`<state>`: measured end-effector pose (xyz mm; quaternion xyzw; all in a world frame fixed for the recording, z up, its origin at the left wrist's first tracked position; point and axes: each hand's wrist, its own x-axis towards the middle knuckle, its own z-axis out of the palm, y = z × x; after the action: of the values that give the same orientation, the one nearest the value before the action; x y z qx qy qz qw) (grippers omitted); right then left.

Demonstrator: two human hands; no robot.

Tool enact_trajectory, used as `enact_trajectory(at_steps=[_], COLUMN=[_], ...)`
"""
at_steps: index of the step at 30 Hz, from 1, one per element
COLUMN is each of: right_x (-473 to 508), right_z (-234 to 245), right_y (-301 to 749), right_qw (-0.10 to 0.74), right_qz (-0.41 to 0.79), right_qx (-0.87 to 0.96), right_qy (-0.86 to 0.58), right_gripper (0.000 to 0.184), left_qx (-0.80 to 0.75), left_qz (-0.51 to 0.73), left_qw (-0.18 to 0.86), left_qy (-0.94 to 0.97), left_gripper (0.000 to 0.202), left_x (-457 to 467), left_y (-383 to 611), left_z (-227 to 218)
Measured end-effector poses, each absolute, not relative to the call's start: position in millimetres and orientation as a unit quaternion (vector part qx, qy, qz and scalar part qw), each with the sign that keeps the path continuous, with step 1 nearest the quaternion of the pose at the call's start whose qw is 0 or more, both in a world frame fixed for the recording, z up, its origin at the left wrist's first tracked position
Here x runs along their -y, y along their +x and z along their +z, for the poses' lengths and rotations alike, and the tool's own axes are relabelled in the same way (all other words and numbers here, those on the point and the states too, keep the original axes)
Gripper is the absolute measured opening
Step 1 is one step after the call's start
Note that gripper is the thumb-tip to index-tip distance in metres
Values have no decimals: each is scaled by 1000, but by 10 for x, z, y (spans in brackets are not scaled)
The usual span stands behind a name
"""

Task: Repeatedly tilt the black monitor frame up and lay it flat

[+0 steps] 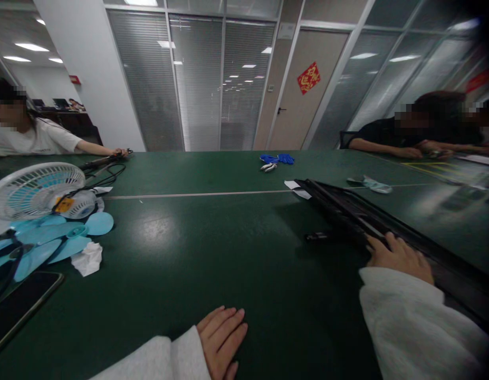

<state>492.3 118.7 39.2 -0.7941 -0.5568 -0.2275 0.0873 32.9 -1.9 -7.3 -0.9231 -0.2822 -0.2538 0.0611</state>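
Observation:
My left hand (224, 340) lies flat on the green table near the front edge, fingers stretched out together and nothing in it. At the right, my right hand (400, 256) grips the near side of a long black frame (347, 211), with its fingers over the top and its thumb side hidden. The frame slants from the middle of the table toward the lower right and casts a shadow on the tabletop. A small black piece (316, 237) shows just left of the frame. White paper (297, 188) is by the frame's far end.
At the left are a white fan (76, 203), light-blue fan blades (99, 224), crumpled tissue (88, 258) and a phone (22, 306). Blue gloves (278, 158) lie farther back; another pale glove (376, 184) is beyond the frame. People sit at the left and right.

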Motion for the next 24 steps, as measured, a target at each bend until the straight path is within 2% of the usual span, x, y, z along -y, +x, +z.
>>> enact_trajectory(at_steps=[13, 24], right_x=[-1248, -1230], right_z=[313, 207], right_y=[4511, 3931], right_qw=[204, 233], right_qz=[-262, -284], right_qx=[566, 665], right_qy=[-754, -651], right_gripper=[38, 38], left_qx=[290, 271], left_qz=[-256, -271], left_qw=[73, 76], left_qy=[-919, -921], left_gripper=[50, 49], left_x=[27, 2], left_y=[335, 373], left_z=[-63, -46])
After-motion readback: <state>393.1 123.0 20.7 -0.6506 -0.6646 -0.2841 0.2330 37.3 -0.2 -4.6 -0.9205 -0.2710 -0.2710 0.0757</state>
